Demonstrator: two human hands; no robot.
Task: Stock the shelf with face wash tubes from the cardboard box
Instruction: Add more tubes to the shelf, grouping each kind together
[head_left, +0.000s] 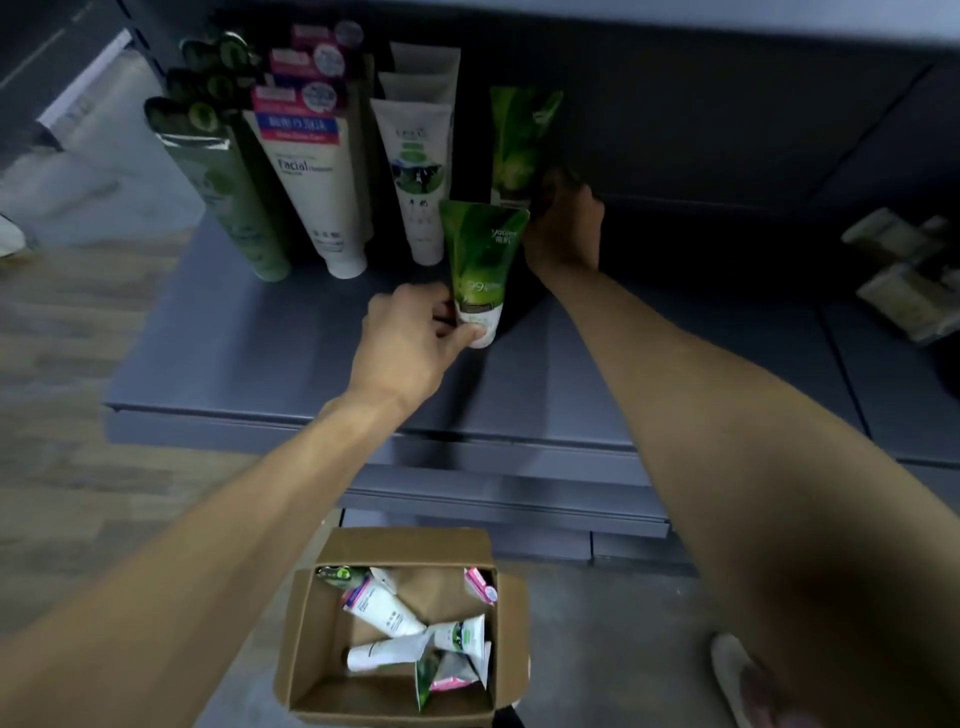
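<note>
My left hand (410, 338) grips the white cap end of a green aloe face wash tube (483, 260), which stands cap-down on the grey shelf (260, 358). My right hand (566, 228) reaches farther back and holds the lower part of a second green aloe tube (522, 140) standing behind the first. Left of them stand rows of white tubes (418, 171), cream "Facial" tubes (317, 182) and dark green tubes (228, 197). The open cardboard box (311, 654) sits on the floor below, with several loose tubes (384, 608) inside.
The shelf's front edge (363, 441) juts out above a lower shelf lip. Pale packages (904, 275) lie at the far right of the shelf. A shoe (737, 675) shows at the bottom right, beside the box.
</note>
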